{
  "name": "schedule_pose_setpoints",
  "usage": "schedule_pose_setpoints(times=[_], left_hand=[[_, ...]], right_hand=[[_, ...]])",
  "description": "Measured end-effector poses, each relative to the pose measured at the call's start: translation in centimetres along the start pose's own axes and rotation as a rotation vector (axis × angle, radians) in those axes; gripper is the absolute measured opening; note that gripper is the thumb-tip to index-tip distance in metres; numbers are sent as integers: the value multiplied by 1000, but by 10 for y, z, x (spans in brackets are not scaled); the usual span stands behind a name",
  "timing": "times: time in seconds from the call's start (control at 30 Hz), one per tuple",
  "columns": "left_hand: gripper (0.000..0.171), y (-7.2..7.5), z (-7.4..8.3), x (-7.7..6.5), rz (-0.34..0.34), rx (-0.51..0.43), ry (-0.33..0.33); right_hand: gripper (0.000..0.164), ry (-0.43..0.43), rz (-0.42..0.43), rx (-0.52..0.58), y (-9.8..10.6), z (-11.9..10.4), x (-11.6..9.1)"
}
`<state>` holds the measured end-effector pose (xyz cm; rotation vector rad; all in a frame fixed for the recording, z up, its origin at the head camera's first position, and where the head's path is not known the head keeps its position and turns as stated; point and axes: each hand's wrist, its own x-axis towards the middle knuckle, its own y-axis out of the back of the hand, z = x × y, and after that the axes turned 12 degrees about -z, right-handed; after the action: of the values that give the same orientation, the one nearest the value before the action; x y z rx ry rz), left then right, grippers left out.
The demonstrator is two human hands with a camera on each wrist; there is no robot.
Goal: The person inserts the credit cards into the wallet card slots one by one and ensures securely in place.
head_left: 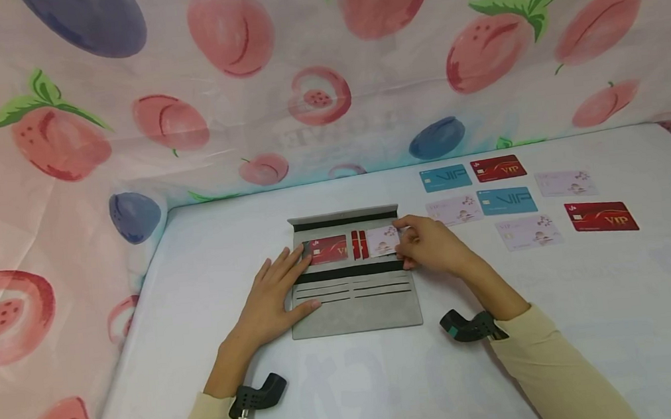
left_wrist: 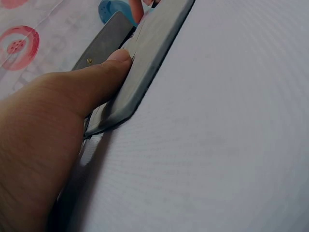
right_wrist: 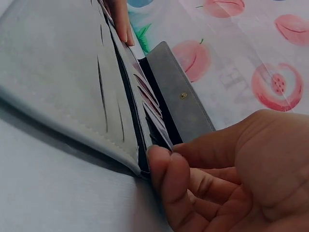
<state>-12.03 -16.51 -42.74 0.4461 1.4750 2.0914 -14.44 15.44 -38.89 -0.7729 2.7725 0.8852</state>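
A grey wallet (head_left: pixel 357 319) lies unfolded on the white table, its flap raised at the far side. In its upper panel are a red VIP card (head_left: pixel 325 249) on the left and narrow strips of red cards near the middle. My right hand (head_left: pixel 434 246) pinches the right end of a pale pink floral card (head_left: pixel 382 240) between thumb and fingers, at the wallet's right edge. My left hand (head_left: pixel 268 302) lies on the wallet's left side, fingers spread, fingertips by the red card. In the left wrist view, the thumb (left_wrist: pixel 108 72) presses on the lower panel's slots.
Right of the wallet, several loose cards lie on the table: blue VIP cards (head_left: pixel 507 201), red VIP cards (head_left: pixel 602 217) and pale pink cards (head_left: pixel 529 232). A fruit-printed cloth (head_left: pixel 373 93) rises behind the table. Each wrist wears a black camera mount (head_left: pixel 471 326).
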Motion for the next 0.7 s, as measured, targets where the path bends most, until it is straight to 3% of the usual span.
schedule_pose_setpoints(times=[0.23, 0.47, 0.7], left_hand=[[77, -1, 0, 0, -2, 0, 0], [78, -1, 1, 0, -2, -3, 4], [78, -1, 1, 0, 0, -4, 4]], right_hand=[[46, 16, 22, -2, -4, -4, -1], [49, -14, 67, 66, -12, -8, 1], [33, -86, 112, 156, -19, -12, 3]])
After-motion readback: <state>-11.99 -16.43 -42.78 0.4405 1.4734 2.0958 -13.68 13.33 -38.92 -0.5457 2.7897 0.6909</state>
